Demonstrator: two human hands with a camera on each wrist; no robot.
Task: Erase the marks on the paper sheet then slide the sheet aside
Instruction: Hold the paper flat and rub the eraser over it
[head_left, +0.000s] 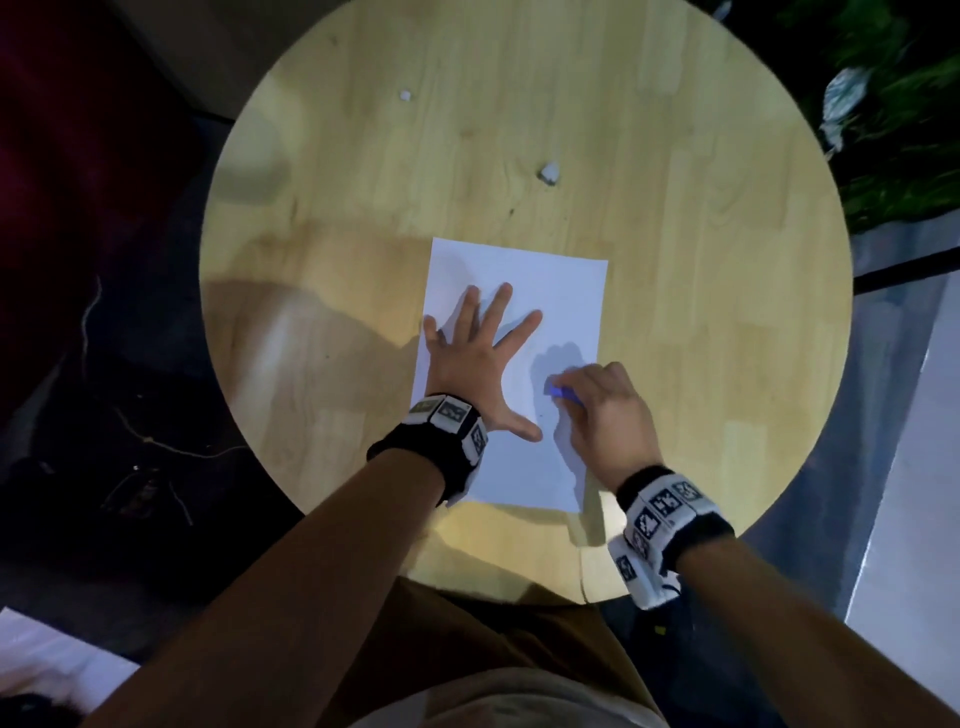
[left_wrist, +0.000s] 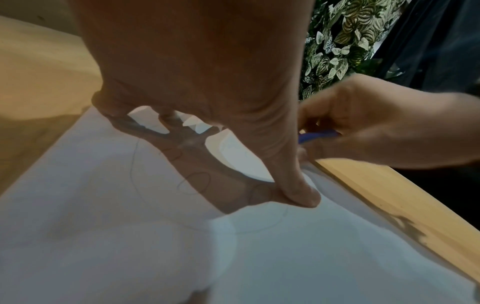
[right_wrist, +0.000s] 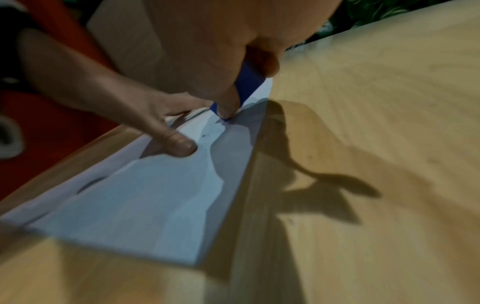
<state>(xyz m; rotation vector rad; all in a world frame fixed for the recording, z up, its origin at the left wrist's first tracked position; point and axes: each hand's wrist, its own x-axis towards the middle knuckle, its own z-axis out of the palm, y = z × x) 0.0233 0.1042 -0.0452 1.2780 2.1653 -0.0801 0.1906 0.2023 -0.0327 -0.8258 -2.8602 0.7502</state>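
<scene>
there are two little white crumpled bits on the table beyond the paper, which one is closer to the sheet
The larger scrap, lying just beyond the paper sheet toward its right corner. The smaller bit sits farther back and more to the left.

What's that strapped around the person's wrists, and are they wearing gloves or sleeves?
No gloves or sleeves: both forearms are bare. The left hand and right hand each have a black wristband carrying white blocks printed with black-and-white square code markings. A thin dark cable seems to hang from the right band.
</scene>
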